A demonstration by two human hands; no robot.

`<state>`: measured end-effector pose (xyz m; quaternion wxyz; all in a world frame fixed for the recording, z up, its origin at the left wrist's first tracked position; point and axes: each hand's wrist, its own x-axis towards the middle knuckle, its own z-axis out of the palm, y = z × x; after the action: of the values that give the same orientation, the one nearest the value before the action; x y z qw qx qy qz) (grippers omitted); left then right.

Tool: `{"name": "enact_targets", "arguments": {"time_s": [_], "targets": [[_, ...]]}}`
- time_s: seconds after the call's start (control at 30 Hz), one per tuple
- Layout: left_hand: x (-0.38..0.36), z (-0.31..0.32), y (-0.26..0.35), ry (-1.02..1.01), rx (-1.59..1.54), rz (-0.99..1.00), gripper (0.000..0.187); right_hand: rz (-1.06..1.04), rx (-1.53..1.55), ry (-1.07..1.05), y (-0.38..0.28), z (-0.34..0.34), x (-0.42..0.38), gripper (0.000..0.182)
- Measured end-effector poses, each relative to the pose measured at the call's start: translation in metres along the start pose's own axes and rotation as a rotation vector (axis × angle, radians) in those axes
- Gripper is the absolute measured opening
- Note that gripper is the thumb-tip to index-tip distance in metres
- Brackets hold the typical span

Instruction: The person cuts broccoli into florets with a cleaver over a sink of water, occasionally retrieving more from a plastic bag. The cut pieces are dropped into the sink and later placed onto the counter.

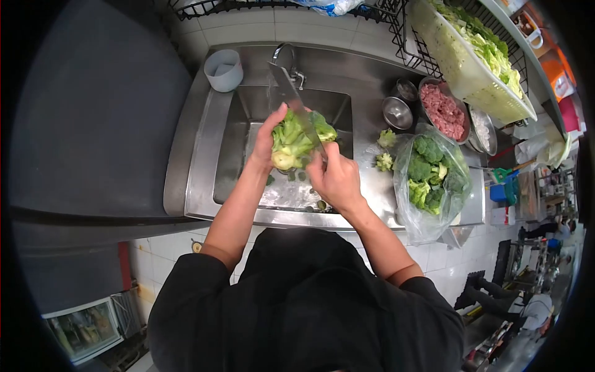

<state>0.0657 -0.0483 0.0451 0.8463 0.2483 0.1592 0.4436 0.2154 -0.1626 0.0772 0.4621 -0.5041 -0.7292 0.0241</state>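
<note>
Over the sink (221,177), my left hand (265,137) grips a head of broccoli (288,137) from its left side, the pale cut stem toward me. My right hand (337,178) is closed round the handle of a knife (286,82), whose broad blade points away from me and lies across the broccoli. Part of the blade is blurred. Small green scraps (302,176) lie in the sink below. To the right of my right hand, a clear plastic bag (455,214) holds broccoli florets (427,167) on the steel counter.
Two stem pieces (385,162) lie left of the bag. Behind it stand a bowl of raw meat (443,111), a small metal bowl (397,113) and a basket of leafy greens (458,68). A white tub (224,70) stands by the faucet (285,53). People are at the far right.
</note>
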Motion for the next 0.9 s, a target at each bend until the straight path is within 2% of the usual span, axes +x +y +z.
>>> {"name": "enact_targets", "arguments": {"time_s": [0.07, 0.1, 0.13, 0.27, 0.33, 0.37, 0.4, 0.47, 0.6, 0.67, 0.77, 0.9], "targets": [[0.000, 0.002, 0.001, 0.023, -0.057, -0.019, 0.059, 0.090, -0.023, 0.004, 0.003, -0.003, -0.006, 0.018], [0.001, -0.007, 0.001, -0.024, -0.008, -0.016, 0.056, 0.155, -0.006, 0.028, 0.001, -0.007, -0.009, 0.023], [-0.001, -0.005, 0.004, -0.073, 0.044, -0.016, 0.054, 0.153, -0.005, 0.020, -0.005, -0.016, -0.006, 0.023], [-0.003, 0.008, 0.009, -0.043, 0.016, -0.122, 0.060, 0.032, 0.087, 0.194, -0.035, -0.044, 0.012, 0.026], [0.003, 0.002, 0.007, -0.066, 0.080, -0.131, 0.063, -0.035, 0.155, 0.192, -0.042, -0.045, 0.014, 0.028], [0.006, 0.000, 0.006, -0.088, 0.145, -0.132, 0.067, -0.066, 0.128, 0.129, -0.042, -0.042, 0.019, 0.024], [0.008, 0.001, 0.005, -0.092, 0.145, -0.132, 0.067, 0.014, 0.071, 0.008, -0.036, -0.033, 0.018, 0.019], [0.009, 0.003, 0.004, -0.085, 0.497, -0.057, 0.065, 0.089, -0.066, -0.158, -0.018, -0.014, 0.013, 0.018], [0.006, 0.004, -0.009, -0.069, 0.399, -0.034, 0.062, 0.119, 0.009, -0.071, -0.015, -0.014, 0.006, 0.021], [0.005, 0.006, -0.009, -0.065, 0.403, 0.000, 0.058, 0.062, -0.014, -0.067, -0.016, -0.017, 0.008, 0.022], [0.012, -0.012, -0.008, -0.028, 0.550, 0.163, 0.051, 0.167, 0.045, -0.075, -0.007, -0.015, 0.012, 0.021], [-0.001, 0.007, 0.005, 0.005, 0.736, 0.245, 0.052, 0.280, 0.242, -0.007, 0.001, -0.013, 0.011, 0.020]]}}
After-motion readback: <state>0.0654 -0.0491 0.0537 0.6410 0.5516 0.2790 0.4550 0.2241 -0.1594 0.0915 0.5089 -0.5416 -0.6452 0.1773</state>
